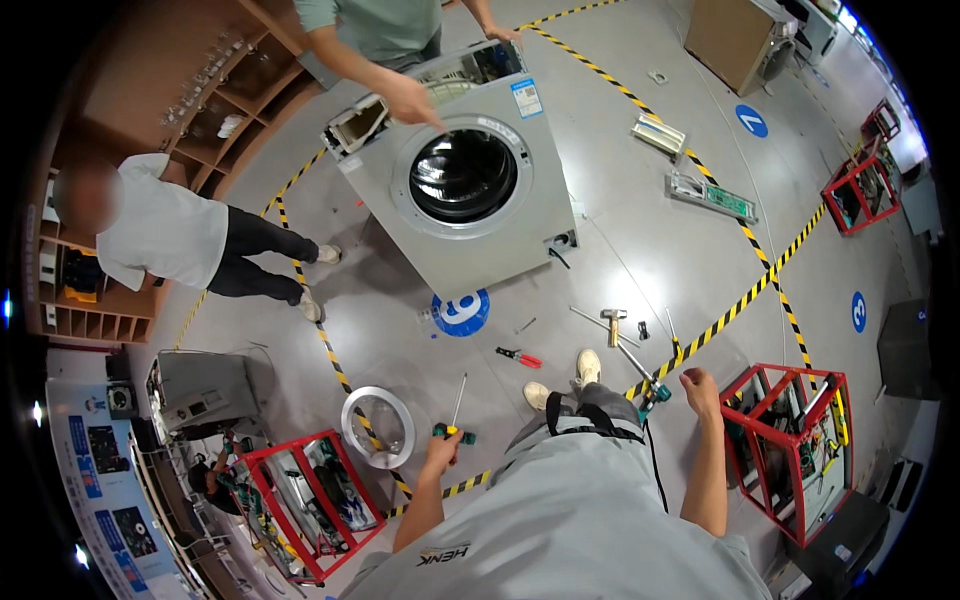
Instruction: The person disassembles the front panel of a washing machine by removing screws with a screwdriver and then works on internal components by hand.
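My left hand (440, 455) is closed on a screwdriver (456, 405) with a yellow handle and a long shaft pointing up, beside a teal power tool (467, 437) on the floor. A metal-rimmed glass door (376, 427) lies left of it. My right hand (700, 393) is curled closed; its contents are hidden. Near it are another teal tool (657, 393) and a hammer (614, 330), with red-handled pliers (518, 357) farther left. Ahead stands a grey washing machine (385, 210), its top open. A co-worker's hand (410, 100) reaches to its front; the other grips the top edge.
Another person (170, 225) stands at the left. Red-framed tool carts (775, 375) are at right and lower left. A long panel (710, 197) and a white part (655, 133) lie at upper right. Striped tape (740, 310) crosses the floor; wooden shelving lines the upper left.
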### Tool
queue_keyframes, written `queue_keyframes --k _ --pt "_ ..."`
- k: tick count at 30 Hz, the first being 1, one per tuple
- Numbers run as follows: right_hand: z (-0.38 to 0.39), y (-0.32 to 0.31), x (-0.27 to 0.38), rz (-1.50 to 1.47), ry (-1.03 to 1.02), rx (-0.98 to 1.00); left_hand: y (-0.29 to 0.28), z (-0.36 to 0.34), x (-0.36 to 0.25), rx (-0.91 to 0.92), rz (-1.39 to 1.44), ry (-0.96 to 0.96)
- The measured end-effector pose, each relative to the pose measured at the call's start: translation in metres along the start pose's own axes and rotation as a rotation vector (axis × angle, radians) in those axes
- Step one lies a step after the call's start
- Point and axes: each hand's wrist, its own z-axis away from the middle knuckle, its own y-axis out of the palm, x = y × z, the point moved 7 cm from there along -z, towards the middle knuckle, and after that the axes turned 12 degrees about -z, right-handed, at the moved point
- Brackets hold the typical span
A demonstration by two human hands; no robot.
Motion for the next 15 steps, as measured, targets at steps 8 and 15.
queue_keyframes --k 8,15 --pt "-0.030 -0.006 -0.018 -0.025 -0.081 0.008 0.018 -0.017 0.027 0.017 -0.023 -0.078" --pt "0.010 -0.014 -0.072 -0.173 0.179 -0.016 0.030 -0.013 -0.008 0.072 -0.151 0.088"
